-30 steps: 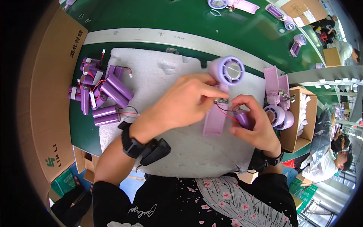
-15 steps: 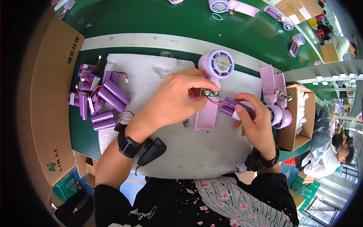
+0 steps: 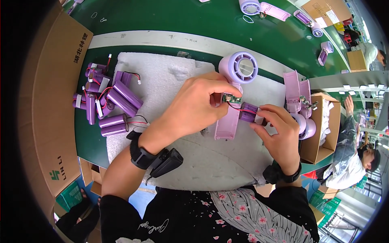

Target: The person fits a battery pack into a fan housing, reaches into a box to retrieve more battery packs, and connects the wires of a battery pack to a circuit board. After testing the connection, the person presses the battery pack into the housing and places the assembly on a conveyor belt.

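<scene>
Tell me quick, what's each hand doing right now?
Left hand: fingers pinched on a small green circuit board above the lilac fan housing.
Right hand: closed on a purple battery cell.

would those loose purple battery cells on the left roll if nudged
Probably. The cells are smooth cylinders lying on their sides, so each could roll. Their thin red and black wires look floppy and may snag or drag neighbours. Piled touching one another, they would likely shift together.
</scene>
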{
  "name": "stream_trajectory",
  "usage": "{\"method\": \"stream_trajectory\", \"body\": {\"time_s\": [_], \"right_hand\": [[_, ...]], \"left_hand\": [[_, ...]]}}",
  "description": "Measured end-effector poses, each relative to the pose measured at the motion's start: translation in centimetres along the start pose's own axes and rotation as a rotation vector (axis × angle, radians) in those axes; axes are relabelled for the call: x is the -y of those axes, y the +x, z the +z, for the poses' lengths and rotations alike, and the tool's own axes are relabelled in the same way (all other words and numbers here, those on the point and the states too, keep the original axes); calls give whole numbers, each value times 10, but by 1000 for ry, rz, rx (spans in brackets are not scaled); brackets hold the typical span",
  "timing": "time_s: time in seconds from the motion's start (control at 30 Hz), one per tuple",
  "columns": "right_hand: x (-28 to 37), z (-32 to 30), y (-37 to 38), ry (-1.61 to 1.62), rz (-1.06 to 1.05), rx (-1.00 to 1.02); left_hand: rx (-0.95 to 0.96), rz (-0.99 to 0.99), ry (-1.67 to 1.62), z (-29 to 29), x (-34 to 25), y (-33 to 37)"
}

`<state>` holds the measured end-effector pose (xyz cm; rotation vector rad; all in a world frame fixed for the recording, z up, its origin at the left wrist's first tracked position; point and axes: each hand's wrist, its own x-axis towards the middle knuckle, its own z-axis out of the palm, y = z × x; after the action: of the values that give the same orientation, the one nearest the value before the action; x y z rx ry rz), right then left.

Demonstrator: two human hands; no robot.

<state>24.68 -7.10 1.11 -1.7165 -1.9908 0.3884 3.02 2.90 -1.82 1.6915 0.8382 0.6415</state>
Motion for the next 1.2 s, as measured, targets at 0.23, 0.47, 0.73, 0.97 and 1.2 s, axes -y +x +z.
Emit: {"method": "stream_trajectory", "body": {"time_s": [0.23,0.47,0.73,0.97,1.2], "right_hand": [[-5,-1,0,18,-16,0],[-6,-3,0,13,-46,-2],[-3,-3,0,-79,-118,2],[4,1,-1,-106,-68,-7],[3,1,2,-56,-4,22]], "left_hand": [[18,-7,16,-1,-1,0],[14,17,27,-1,-1,1],[14,15,27,0,-3,1],[-17,48,47,2,1,1],[8,22,34,0,0,1]]}}
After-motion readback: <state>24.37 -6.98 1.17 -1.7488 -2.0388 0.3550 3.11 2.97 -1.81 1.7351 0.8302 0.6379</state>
